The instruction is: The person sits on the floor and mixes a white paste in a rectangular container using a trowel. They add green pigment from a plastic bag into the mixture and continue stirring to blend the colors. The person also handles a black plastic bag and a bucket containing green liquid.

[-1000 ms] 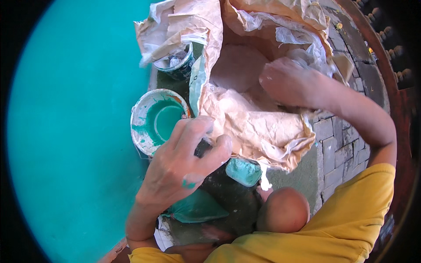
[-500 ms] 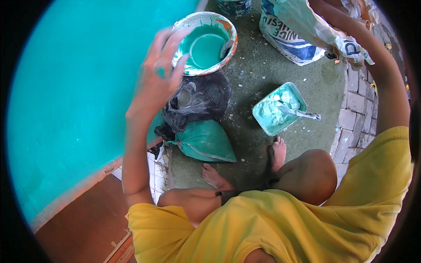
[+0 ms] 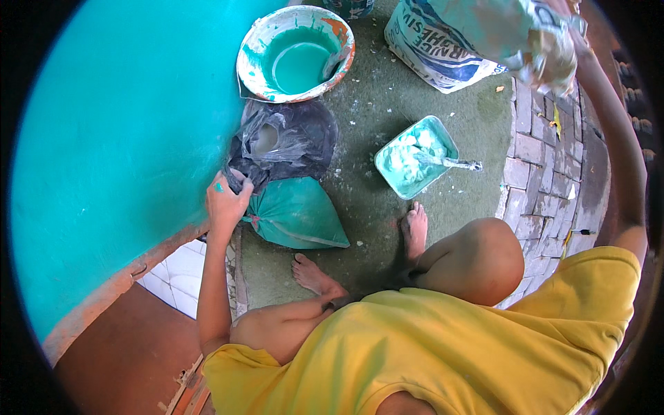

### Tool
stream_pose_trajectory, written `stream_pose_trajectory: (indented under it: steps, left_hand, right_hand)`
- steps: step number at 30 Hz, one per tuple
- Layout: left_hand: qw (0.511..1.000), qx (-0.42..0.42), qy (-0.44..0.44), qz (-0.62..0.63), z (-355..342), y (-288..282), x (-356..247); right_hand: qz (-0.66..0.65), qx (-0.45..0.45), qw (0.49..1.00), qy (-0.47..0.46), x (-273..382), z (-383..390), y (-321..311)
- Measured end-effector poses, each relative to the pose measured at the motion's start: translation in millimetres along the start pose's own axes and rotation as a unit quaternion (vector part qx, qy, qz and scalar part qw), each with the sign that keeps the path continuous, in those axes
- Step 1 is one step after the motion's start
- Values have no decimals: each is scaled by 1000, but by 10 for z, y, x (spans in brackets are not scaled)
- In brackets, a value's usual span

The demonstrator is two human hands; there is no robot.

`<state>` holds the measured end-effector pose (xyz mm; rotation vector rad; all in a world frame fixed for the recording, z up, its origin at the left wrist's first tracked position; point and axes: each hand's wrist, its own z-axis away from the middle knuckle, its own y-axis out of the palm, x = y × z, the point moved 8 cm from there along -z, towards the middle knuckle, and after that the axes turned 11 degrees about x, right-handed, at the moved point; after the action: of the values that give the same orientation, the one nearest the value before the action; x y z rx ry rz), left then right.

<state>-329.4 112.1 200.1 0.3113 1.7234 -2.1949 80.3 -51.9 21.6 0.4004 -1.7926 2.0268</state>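
My left hand (image 3: 225,207), with a green smear of paint on it, pinches the edge of a black plastic bag (image 3: 297,149) lying crumpled against the wall. Just below that bag sits a tied green sack (image 3: 297,214). At the upper right my right hand (image 3: 575,31) is closed on the crumpled top of a large white and blue paper sack (image 3: 443,59); its fingers are partly blurred and hidden by the paper. A white bucket (image 3: 250,66) of green paint, with a tool at its inner side, stands beyond the black bag.
A rectangular tub (image 3: 382,164) of pale green paste with a paint-smeared tool in it sits before my feet. The turquoise wall (image 3: 131,138) rises at left. Another container (image 3: 349,7) is at the top edge, and paving bricks (image 3: 529,149) border the floor at right.
My left hand has come down from beside the bucket and taken hold of the black bag. My right hand has drawn the paper sack's top outward to the right. The view has shifted slightly.
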Motion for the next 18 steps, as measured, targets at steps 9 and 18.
stream_pose_trajectory:
  steps: [9,18]
  left_hand:
    - [962,64,-23,264,27,216,410]
    - [897,95,14,432,-59,109,60]
  right_hand:
    - [16,74,997,17,-171,-187,-497]
    - [16,140,975,-170,1735,-967,-3023]
